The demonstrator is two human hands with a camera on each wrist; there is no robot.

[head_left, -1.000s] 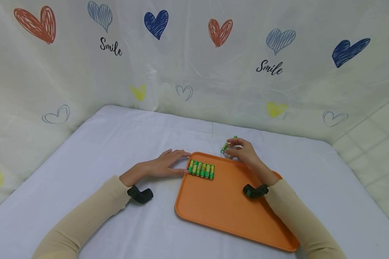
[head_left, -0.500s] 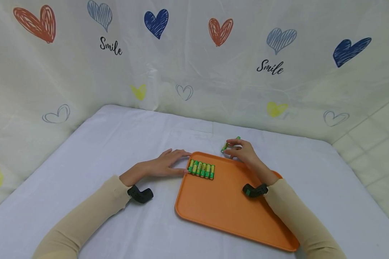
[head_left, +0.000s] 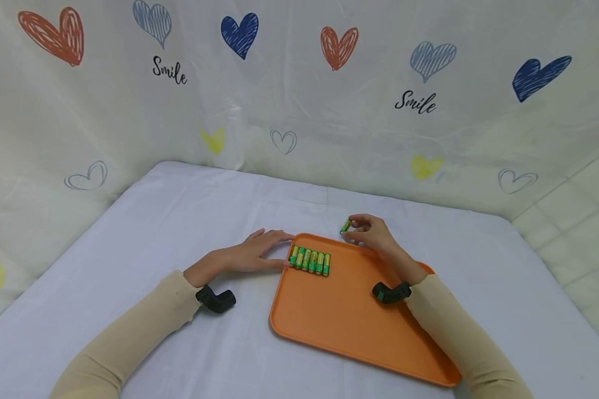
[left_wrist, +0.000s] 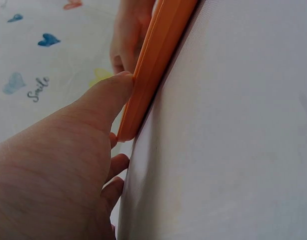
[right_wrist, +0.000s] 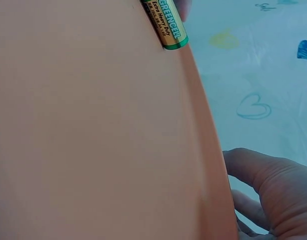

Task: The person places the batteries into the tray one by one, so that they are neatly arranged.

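Observation:
Several green and yellow AA batteries [head_left: 311, 261] lie side by side in a row at the far left corner of an orange tray [head_left: 349, 321]. My left hand [head_left: 252, 254] rests at that corner with straight fingers, its thumb on the tray's rim; in the left wrist view the thumb [left_wrist: 106, 97] meets the rim. Beyond the tray's far edge, my right hand [head_left: 374, 233] pinches one battery [head_left: 346, 226] between thumb and index finger. In the right wrist view, the tray wall hides that battery and part of the hand [right_wrist: 273, 190].
The tray stands on a white cloth-covered table [head_left: 194, 210]. A pale curtain [head_left: 299, 94] printed with hearts and "Smile" hangs behind it. My right forearm [head_left: 459, 332] crosses the tray's right side.
A second battery's green end, seen above my right fingers earlier, has shifted right and is now out of sight. My right fingers have closed in slightly; my left hand and the row stay put.

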